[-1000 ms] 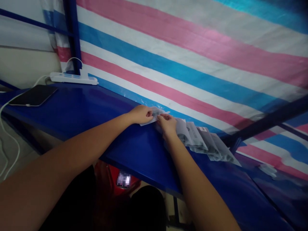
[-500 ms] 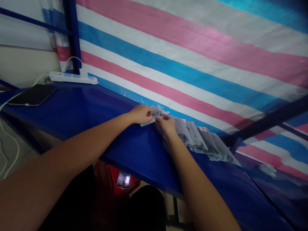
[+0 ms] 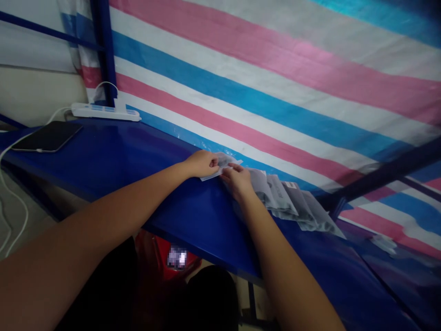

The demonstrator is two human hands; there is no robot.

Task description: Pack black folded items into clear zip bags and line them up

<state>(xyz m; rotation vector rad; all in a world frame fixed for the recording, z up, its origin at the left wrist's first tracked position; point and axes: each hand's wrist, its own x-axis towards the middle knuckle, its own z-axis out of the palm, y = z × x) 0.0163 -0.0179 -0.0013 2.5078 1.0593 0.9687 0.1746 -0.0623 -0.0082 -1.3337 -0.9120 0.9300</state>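
Note:
A small translucent plastic bag (image 3: 224,160) with something greyish inside lies near the back edge of the blue table (image 3: 203,220). My left hand (image 3: 202,163) has its fingers curled closed on the bag's left side. On the bag's right edge, my right hand (image 3: 237,178) pinches with thumb and fingers. Both hands partly cover the bag, so its contents cannot be made out. Just right of my right hand, several similar filled plastic bags (image 3: 284,197) lie overlapping in a row along the back of the table.
At the far left lie a dark tablet (image 3: 50,136) with a white cable and a white power strip (image 3: 105,111). A striped tarp (image 3: 241,82) hangs behind the table between blue metal posts (image 3: 105,50). A red stool (image 3: 161,257) with a blurred-out object stands below the table edge.
Almost nothing differs. The fingers of my right hand have shifted very slightly on the bag; my left hand keeps its place.

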